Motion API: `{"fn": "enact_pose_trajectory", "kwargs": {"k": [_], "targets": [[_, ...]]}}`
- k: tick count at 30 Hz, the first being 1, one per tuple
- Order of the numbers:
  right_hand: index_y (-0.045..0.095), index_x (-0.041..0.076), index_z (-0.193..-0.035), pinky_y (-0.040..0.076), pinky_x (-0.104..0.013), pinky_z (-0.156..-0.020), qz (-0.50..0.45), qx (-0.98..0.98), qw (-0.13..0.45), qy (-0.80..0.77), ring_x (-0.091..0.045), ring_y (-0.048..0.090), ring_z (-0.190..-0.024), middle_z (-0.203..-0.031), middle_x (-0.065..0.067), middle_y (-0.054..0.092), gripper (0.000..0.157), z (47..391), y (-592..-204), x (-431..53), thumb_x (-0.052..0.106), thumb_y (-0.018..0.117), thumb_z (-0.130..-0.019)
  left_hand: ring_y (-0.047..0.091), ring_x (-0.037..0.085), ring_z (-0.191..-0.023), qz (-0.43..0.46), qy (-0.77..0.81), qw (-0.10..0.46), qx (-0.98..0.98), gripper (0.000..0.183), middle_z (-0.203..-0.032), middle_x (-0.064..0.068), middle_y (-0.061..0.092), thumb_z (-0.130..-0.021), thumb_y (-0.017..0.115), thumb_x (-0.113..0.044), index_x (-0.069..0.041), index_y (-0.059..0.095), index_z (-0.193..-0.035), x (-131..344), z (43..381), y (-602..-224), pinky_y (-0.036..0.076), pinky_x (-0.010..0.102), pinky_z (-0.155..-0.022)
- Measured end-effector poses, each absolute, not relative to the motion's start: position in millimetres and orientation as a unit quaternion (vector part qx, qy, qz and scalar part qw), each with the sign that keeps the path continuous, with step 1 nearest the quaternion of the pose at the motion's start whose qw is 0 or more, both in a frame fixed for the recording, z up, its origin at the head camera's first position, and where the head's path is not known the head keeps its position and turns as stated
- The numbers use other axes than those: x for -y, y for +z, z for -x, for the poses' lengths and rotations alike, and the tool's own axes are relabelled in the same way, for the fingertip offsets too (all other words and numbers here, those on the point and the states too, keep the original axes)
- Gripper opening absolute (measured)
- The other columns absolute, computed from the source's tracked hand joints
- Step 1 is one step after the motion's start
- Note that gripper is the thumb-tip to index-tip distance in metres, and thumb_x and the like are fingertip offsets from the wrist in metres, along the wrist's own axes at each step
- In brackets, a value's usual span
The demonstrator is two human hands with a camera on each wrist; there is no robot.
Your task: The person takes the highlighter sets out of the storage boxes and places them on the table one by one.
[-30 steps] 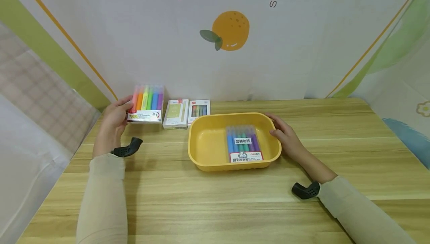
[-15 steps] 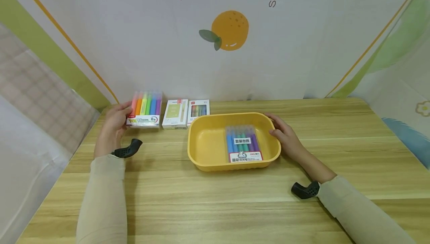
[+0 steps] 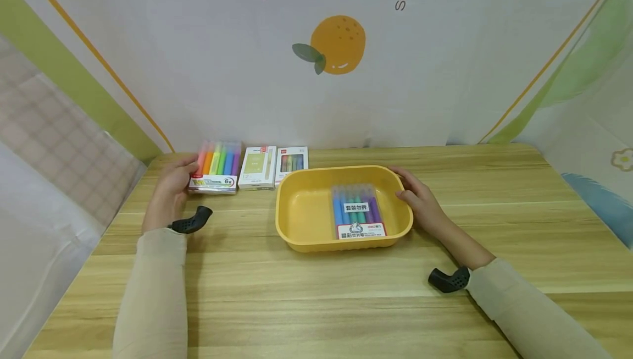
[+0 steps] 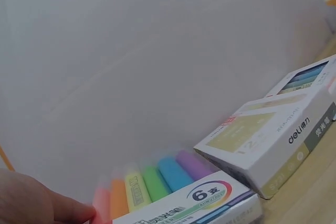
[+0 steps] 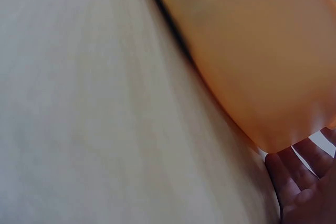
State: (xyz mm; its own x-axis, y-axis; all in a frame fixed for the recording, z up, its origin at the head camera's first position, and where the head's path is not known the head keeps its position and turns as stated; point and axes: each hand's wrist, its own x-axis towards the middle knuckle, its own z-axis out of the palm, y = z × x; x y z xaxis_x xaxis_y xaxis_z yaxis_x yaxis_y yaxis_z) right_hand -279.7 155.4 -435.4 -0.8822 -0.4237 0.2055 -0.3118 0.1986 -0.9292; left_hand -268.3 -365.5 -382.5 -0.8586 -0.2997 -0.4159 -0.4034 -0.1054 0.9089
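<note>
Left hand (image 3: 173,183) holds the pack (image 3: 215,166) by its edge, frame left, just beside the box (image 3: 256,167). Right hand (image 3: 421,200), partly hidden, seems to grip the central tray (image 3: 306,210). Likely step: lining up the pack; next calls for gentle release.

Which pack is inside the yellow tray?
The clear pack with blue, green and purple pens: it alone lies in the yellow tray. The other three packs are in a row outside it.
</note>
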Motion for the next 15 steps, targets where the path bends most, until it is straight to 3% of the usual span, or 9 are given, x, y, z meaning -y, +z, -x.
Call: {"fn": "enact_pose_trajectory", "kwargs": {"k": [7, 15], "targets": [[0.036, 0.004, -0.154, 0.057, -0.018, -0.085, 0.238, -0.769, 0.052, -0.591, -0.005, 0.061, -0.113, -0.149, -0.030, 0.046, 0.055, 279.9, -435.6, -155.1, 0.007, 0.043, -0.100, 0.056, 0.002, -0.092, 0.263, 0.670, 0.036, -0.693, 0.056, -0.112, -0.007, 0.052, -0.107, 0.044, -0.028, -0.016, 0.030, -0.160, 362.3, 270.1, -388.7, 0.049, 0.014, -0.073], [0.036, 0.004, -0.154, 0.057, -0.018, -0.085, 0.232, -0.774, 0.052, -0.587, -0.005, 0.060, -0.113, -0.149, -0.030, 0.047, 0.055, 279.4, -435.1, -155.7, 0.007, 0.043, -0.100, 0.051, 0.003, -0.099, 0.279, 0.671, 0.037, -0.686, 0.059, -0.111, -0.011, 0.052, -0.105, 0.052, -0.034, -0.019, 0.034, -0.159, 359.7, 271.8, -388.4, 0.046, 0.014, -0.078]]}}
